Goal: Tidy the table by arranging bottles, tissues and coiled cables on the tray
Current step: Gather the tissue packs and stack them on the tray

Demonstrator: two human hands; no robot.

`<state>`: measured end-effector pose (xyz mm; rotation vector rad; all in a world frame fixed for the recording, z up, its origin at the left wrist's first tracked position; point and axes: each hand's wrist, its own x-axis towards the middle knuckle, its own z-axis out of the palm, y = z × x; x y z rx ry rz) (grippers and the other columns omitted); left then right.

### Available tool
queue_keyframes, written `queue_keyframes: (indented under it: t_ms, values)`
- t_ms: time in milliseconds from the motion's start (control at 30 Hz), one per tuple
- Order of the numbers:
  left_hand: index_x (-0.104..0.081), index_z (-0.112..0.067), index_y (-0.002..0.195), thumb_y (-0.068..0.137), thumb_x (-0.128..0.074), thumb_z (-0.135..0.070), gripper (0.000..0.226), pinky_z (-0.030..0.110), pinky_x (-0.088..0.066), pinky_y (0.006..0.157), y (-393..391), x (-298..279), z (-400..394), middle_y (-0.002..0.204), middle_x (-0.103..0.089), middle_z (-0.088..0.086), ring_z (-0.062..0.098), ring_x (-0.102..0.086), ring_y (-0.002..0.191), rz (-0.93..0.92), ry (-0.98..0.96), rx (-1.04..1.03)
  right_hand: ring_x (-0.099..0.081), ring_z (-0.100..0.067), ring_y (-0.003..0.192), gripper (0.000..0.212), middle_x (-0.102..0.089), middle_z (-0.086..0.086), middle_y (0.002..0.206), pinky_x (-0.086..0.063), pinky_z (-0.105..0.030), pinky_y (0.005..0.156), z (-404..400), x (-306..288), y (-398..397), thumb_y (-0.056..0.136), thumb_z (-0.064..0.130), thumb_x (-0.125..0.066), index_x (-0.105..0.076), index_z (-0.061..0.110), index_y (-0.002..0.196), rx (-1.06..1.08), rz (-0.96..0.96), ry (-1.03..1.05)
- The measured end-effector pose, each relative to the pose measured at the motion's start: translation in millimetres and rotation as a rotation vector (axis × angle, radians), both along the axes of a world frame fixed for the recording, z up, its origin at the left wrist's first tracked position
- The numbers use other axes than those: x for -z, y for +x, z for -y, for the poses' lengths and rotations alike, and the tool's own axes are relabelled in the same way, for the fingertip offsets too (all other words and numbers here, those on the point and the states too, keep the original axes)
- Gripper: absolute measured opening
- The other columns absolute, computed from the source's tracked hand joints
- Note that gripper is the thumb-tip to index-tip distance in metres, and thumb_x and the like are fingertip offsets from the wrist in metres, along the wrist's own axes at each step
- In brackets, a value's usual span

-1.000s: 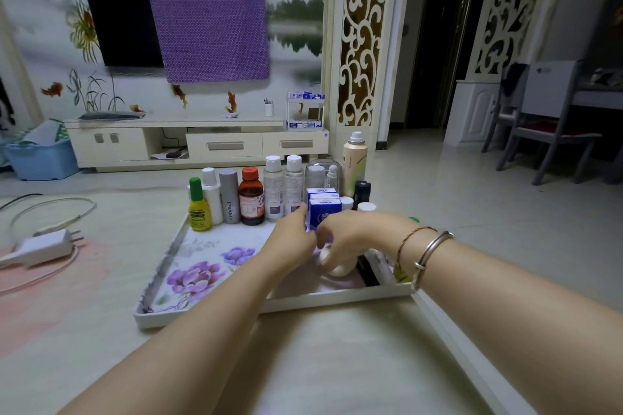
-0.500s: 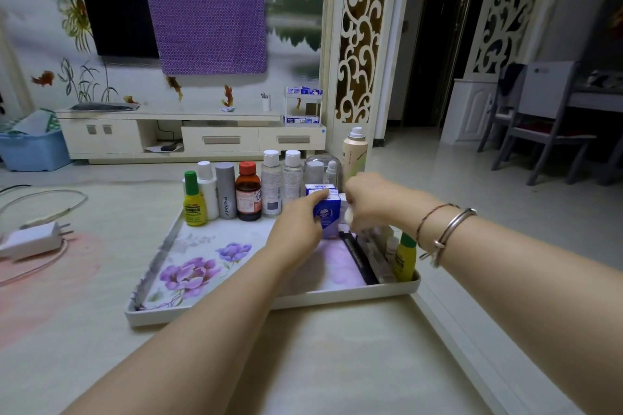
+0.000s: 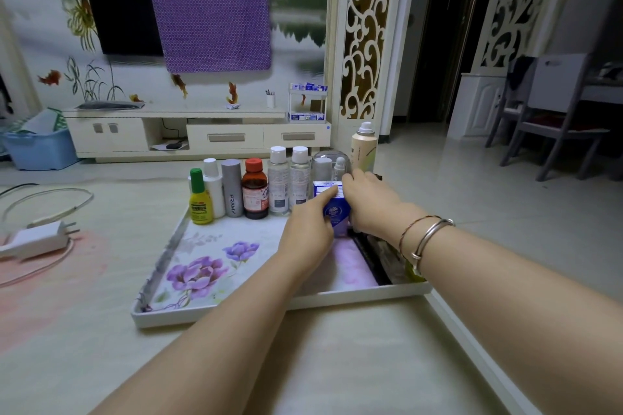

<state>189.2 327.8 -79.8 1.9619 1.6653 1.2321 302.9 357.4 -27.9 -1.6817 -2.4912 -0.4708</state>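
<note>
A white tray (image 3: 269, 308) with purple flowers lies on the table. Along its back edge stands a row of bottles: a yellow one with a green cap (image 3: 201, 204), a grey can (image 3: 232, 190), a brown bottle with a red cap (image 3: 255, 194) and two clear bottles (image 3: 279, 184). Blue tissue packs (image 3: 333, 210) stand at the back right. My left hand (image 3: 308, 229) holds the front pack, thumb along its top. My right hand (image 3: 369, 202) reaches over the packs' right side; its fingers point down and are hidden.
A white charger (image 3: 40, 241) with its loose cable lies on the table to the left. A tall beige spray bottle (image 3: 363, 150) stands behind the tray's back right corner. Dark items (image 3: 371, 253) line the tray's right side. The table's right edge (image 3: 472, 347) runs close by.
My right hand carried a small white thing from the tray's front right to behind the tissue packs. My left hand moved forward onto the front pack.
</note>
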Motion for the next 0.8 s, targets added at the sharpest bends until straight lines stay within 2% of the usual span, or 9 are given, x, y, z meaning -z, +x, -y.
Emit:
queue_keyframes:
  t_ms: [167, 333, 433, 500, 567, 667, 700, 733, 800]
  values:
    - [-0.038, -0.025, 0.145, 0.081, -0.042, 0.008, 0.073, 0.035, -0.047, 0.093, 2.4, -1.7, 3.3, 0.133, -0.058, 0.007, 0.026, -0.056, 0.114, -0.005, -0.019, -0.019, -0.039, -0.026, 0.12, 0.059, -0.049, -0.009, 0.127, -0.036, -0.032, 0.092, 3.7, -1.8, 1.4, 0.078, 0.028, -0.069, -0.04, 0.012, 0.126, 0.029, 0.137, 0.084]
    - [-0.016, -0.033, 0.152, 0.085, -0.042, 0.004, 0.08, 0.04, -0.047, 0.087, 1.0, -7.9, 11.4, 0.118, -0.062, 0.018, 0.03, -0.058, 0.096, -0.032, -0.072, -0.026, -0.039, -0.026, 0.119, 0.067, -0.048, -0.009, 0.128, -0.036, -0.033, 0.093, 18.5, -16.5, 7.4, 0.076, 0.034, -0.07, -0.038, 0.012, 0.13, 0.014, 0.135, 0.098]
    - [-0.011, -0.033, 0.153, 0.086, -0.043, 0.003, 0.082, 0.03, -0.05, 0.08, -9.1, -15.8, 25.3, 0.12, -0.062, 0.016, 0.03, -0.059, 0.097, 0.0, -0.095, -0.007, -0.036, -0.027, 0.124, 0.081, -0.045, -0.01, 0.133, -0.036, -0.035, 0.096, 34.1, -28.2, 4.1, 0.074, 0.031, -0.074, -0.031, 0.01, 0.139, -0.009, 0.136, 0.102]
    - [-0.015, -0.032, 0.152, 0.086, -0.043, 0.003, 0.08, 0.019, -0.044, 0.068, -24.1, -22.6, 40.8, 0.115, -0.062, 0.017, 0.027, -0.058, 0.092, 0.01, -0.098, -0.024, -0.036, -0.027, 0.123, 0.07, -0.046, -0.009, 0.131, -0.035, -0.035, 0.096, 47.0, -36.4, -4.4, 0.076, 0.025, -0.073, -0.036, 0.011, 0.134, -0.056, 0.102, 0.111]
    - [-0.022, -0.031, 0.151, 0.085, -0.042, 0.003, 0.077, 0.022, -0.042, 0.068, -48.9, -29.2, 62.3, 0.112, -0.061, 0.01, 0.021, -0.054, 0.085, 0.012, -0.074, -0.076, -0.037, -0.028, 0.121, 0.059, -0.047, -0.01, 0.128, -0.034, -0.036, 0.096, 63.4, -42.3, -22.5, 0.079, 0.024, -0.07, -0.04, 0.011, 0.128, -0.108, 0.067, 0.111]
    - [-0.043, -0.028, 0.141, 0.081, -0.04, 0.005, 0.068, 0.014, -0.043, 0.05, -89.1, -33.2, 94.5, 0.122, -0.057, -0.001, 0.018, -0.054, 0.077, 0.06, -0.038, -0.167, -0.037, -0.031, 0.119, 0.057, -0.046, -0.012, 0.128, -0.034, -0.038, 0.094, 79.7, -43.3, -52.8, 0.08, 0.026, -0.067, -0.039, 0.01, 0.127, -0.191, 0.034, 0.07]
    - [-0.051, -0.025, 0.134, 0.08, -0.039, 0.006, 0.063, 0.012, -0.045, 0.049, -114.6, -35.2, 113.3, 0.121, -0.058, -0.002, 0.016, -0.057, 0.078, 0.074, -0.031, -0.215, -0.036, -0.031, 0.12, 0.057, -0.045, -0.012, 0.128, -0.034, -0.038, 0.094, 86.6, -42.4, -75.8, 0.081, 0.028, -0.067, -0.039, 0.01, 0.128, -0.241, 0.015, 0.056]
    - [-0.059, -0.022, 0.125, 0.079, -0.039, 0.006, 0.057, 0.011, -0.048, 0.058, -129.7, -35.8, 125.3, 0.121, -0.06, -0.002, 0.015, -0.061, 0.085, 0.064, -0.031, -0.242, -0.036, -0.031, 0.121, 0.056, -0.045, -0.011, 0.129, -0.033, -0.039, 0.094, 91.4, -40.4, -88.3, 0.081, 0.029, -0.066, -0.04, 0.011, 0.128, -0.274, -0.005, 0.038]
    - [-0.068, -0.022, 0.105, 0.077, -0.039, 0.006, 0.048, 0.02, -0.049, 0.084, -180.1, -34.8, 159.9, 0.117, -0.066, 0.0, 0.013, -0.061, 0.105, 0.018, -0.057, -0.333, -0.035, -0.031, 0.122, 0.053, -0.046, -0.011, 0.13, -0.033, -0.039, 0.097, 104.6, -34.3, -137.2, 0.083, 0.031, -0.064, -0.041, 0.013, 0.128, -0.385, -0.033, -0.004]
